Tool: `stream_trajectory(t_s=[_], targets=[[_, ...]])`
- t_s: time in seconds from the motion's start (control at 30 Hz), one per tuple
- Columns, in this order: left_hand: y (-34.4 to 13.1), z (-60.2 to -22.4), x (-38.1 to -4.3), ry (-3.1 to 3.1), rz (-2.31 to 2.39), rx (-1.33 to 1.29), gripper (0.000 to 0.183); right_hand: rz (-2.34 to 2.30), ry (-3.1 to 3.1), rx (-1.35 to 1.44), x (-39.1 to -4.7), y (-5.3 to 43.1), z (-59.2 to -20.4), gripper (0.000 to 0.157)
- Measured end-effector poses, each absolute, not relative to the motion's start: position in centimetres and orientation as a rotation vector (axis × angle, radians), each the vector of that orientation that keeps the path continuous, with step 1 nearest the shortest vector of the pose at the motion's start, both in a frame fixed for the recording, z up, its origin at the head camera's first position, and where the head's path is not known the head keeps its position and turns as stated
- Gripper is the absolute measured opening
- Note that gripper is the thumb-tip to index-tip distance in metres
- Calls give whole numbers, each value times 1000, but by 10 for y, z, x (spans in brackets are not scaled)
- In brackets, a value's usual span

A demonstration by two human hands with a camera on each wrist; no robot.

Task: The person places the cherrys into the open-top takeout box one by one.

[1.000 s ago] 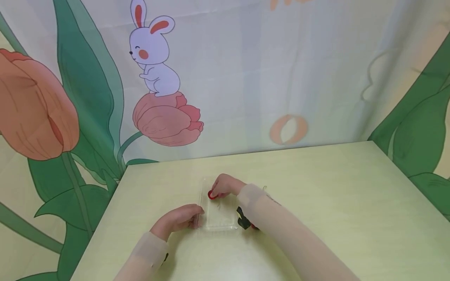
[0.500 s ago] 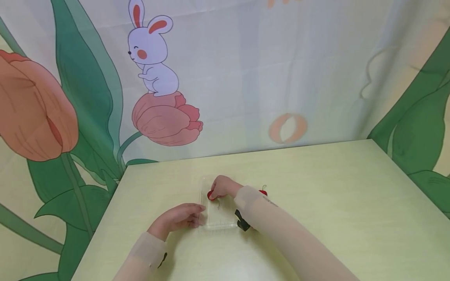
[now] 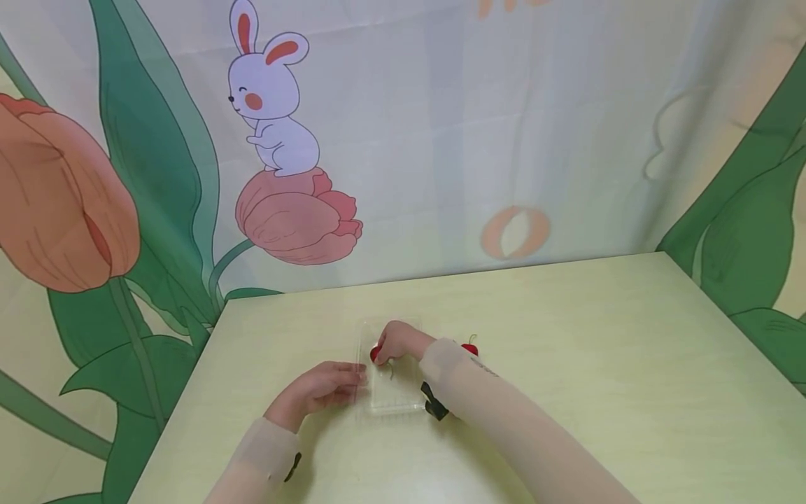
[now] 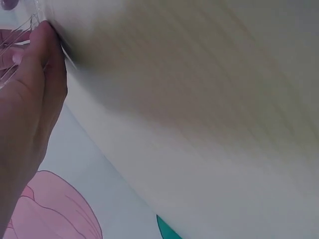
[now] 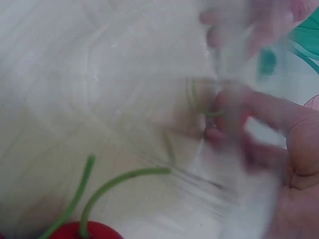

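My right hand (image 3: 398, 341) reaches over the clear plastic box (image 3: 398, 407) and pinches a red cherry (image 3: 375, 354) at the box's left side. The cherry's thin green stem hangs below the fingers. In the right wrist view the right hand (image 5: 294, 149) appears blurred through the clear wall, a bit of red showing between fingertips. My left hand (image 3: 322, 386) grips the box's left wall; in the left wrist view, clear plastic crosses the fingers of the left hand (image 4: 37, 74).
Right of the box, another cherry (image 3: 470, 347) lies partly behind the right sleeve (image 3: 491, 399). A red cherry (image 5: 92, 231) with a curved green stem shows low in the right wrist view. A dark strap-like piece (image 3: 433, 402) sits under the right forearm. A printed curtain (image 3: 415, 140) backs the table (image 3: 598, 350).
My right hand stays over the box's left side, the cherry slightly lower. My left fingers have shifted a little up along the wall. The cherry behind the right sleeve has come into view.
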State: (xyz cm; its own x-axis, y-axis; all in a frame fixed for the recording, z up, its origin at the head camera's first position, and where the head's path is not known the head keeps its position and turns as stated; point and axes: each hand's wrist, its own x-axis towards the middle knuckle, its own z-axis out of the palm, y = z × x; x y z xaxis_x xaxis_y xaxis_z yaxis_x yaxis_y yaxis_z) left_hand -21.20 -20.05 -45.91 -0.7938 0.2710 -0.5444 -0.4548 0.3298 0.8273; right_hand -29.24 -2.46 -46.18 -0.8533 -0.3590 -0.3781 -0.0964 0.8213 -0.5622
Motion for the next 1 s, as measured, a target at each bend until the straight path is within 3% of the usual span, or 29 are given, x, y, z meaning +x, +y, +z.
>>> stream_trajectory(t_s=[0.23,0.4,0.7,0.8,1.0], targets=[[-203,-461,-212,1914,1600,-197,51,-746,2495,-355,-291,-24,-456,14],[-204,-462,-212,1905,1612,-210,49,-778,2420,-346,-288,-20,-447,31],[-203,-462,-211,1893,1622,-200,50,-713,2424,-400,-304,-21,-454,31],[-202,-462,-212,1892,1621,-208,49,-653,2459,-430,-308,-20,-454,24],[-202,-462,-213,1909,1618,-254,45,-678,2484,-409,-290,-14,-427,31]])
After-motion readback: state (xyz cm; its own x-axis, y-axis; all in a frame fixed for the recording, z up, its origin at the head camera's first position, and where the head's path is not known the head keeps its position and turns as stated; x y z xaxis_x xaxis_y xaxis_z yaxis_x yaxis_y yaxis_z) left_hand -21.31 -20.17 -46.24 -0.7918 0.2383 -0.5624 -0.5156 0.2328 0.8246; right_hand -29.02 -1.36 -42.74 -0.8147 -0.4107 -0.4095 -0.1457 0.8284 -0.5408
